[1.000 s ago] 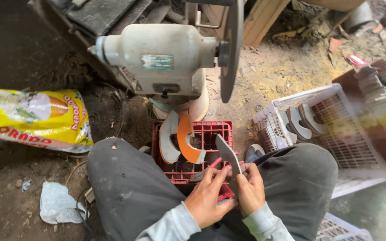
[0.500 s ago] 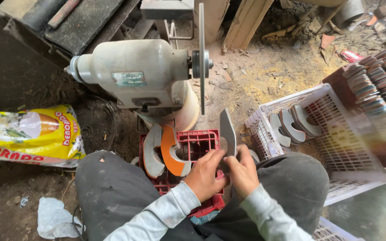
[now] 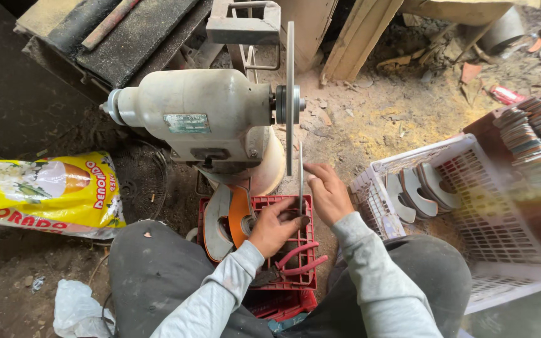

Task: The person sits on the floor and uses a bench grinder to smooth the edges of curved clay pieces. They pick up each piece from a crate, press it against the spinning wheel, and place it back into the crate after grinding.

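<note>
The person sits on the dirt floor (image 3: 370, 125) facing a grey bench grinder (image 3: 201, 116) whose thin disc (image 3: 290, 100) shows edge-on. Both hands bring a narrow metal blade (image 3: 300, 181) up to the disc's lower rim.

The left hand (image 3: 277, 225) is closed around the blade's lower end, at 6 o'clock from the disc. The right hand (image 3: 327, 191) lies half open with its fingers flat against the blade's right face, at about 3 o'clock from it.

The blade stands nearly on end: its long axis runs from 6 to 12 o'clock in the picture, upper tip toward the disc, thin edge toward the camera. It sits just above a red crate (image 3: 283, 247), on which red-handled pliers (image 3: 298, 260) lie.

To do this well, I judge the blade needs a steady angle, light even pressure and fingertips kept below the rim; whether metal touches the disc cannot be told.

At 3 o'clock a white basket (image 3: 502, 206) holds curved blanks (image 3: 421, 191); at 9 o'clock lies a yellow bag (image 3: 45, 191).
</note>
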